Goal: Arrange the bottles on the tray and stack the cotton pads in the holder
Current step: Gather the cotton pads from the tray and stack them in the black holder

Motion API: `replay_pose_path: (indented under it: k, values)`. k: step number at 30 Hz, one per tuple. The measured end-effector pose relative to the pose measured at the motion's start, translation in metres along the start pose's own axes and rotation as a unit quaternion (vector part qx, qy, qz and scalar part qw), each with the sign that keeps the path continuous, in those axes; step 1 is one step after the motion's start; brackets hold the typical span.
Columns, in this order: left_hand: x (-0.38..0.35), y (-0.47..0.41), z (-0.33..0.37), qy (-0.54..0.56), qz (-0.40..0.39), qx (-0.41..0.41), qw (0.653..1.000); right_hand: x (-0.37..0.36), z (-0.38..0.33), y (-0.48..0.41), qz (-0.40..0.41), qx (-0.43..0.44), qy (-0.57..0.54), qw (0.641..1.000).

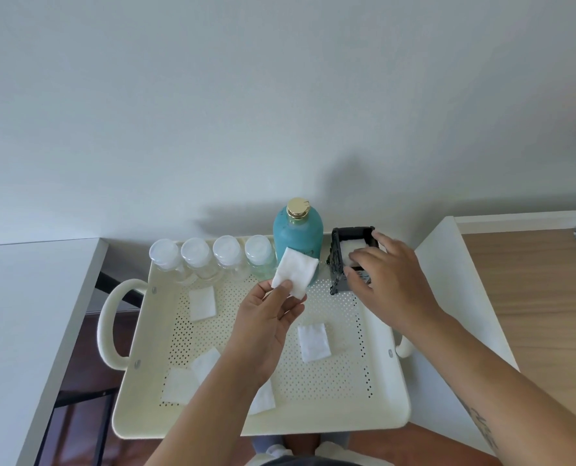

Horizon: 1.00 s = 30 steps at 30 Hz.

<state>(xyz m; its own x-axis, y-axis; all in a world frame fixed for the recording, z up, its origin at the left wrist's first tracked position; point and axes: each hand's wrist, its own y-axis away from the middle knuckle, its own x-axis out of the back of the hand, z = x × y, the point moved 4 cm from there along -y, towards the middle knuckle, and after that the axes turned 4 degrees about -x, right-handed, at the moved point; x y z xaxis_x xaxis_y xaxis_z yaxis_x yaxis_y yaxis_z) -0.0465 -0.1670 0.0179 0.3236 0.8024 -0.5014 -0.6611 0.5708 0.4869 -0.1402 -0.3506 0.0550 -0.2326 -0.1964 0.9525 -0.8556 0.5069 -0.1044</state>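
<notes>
A cream perforated tray (385, 391) holds several small clear bottles (197, 260) in a row along its far edge, beside a tall teal bottle (298, 235) with a gold cap. My left hand (266, 326) pinches a white square cotton pad (296, 271) above the tray, in front of the teal bottle. My right hand (385, 275) grips the side of the black square holder (350, 253) at the tray's far right; a white pad lies inside it. Several loose pads (314, 342) lie on the tray floor; my left forearm covers part of one.
A white tabletop (27, 314) lies to the left and a wooden surface (542, 297) with a white edge to the right. The tray has looped handles (110, 326) on both sides. A plain wall stands behind.
</notes>
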Motion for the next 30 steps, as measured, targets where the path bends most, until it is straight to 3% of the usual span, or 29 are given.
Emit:
replay_pose_path:
  k: [6, 14, 17, 19, 21, 23, 25, 27, 30]
  values:
    - [-0.003, 0.001, -0.002, 0.007, -0.001, 0.008, 1.0, 0.009, 0.0, 0.006, 0.066, -0.011, 0.012, 0.998]
    - [-0.007, 0.002, -0.004, -0.004, -0.011, 0.007, 1.0, -0.002, 0.003, 0.007, 0.019, -0.028, 0.032, 0.999]
    - [-0.01, 0.003, -0.004, -0.004, -0.018, 0.004, 1.0, 0.009, -0.006, 0.012, 0.073, -0.019, -0.023, 0.997]
    - [-0.014, 0.004, -0.005, -0.007, -0.035, 0.006, 0.999, 0.018, -0.015, 0.018, 0.1, -0.042, -0.119, 0.987]
    - [-0.019, 0.005, -0.008, -0.005, -0.051, 0.011, 0.999, 0.017, -0.021, 0.025, 0.055, -0.104, -0.28, 0.953]
    - [-0.024, 0.007, -0.01, -0.008, -0.062, 0.015, 0.998, 0.01, -0.026, 0.029, -0.026, -0.176, -0.433, 0.884]
    - [-0.028, 0.008, -0.013, -0.018, -0.074, 0.019, 0.997, 0.004, -0.027, 0.032, -0.075, -0.224, -0.509, 0.828]
    - [-0.03, 0.01, -0.015, -0.029, -0.085, 0.023, 0.996, 0.001, -0.026, 0.035, -0.088, -0.246, -0.539, 0.801]
    - [-0.031, 0.012, -0.018, -0.049, -0.098, 0.027, 0.994, 0.0, -0.021, 0.035, -0.087, -0.244, -0.544, 0.798]
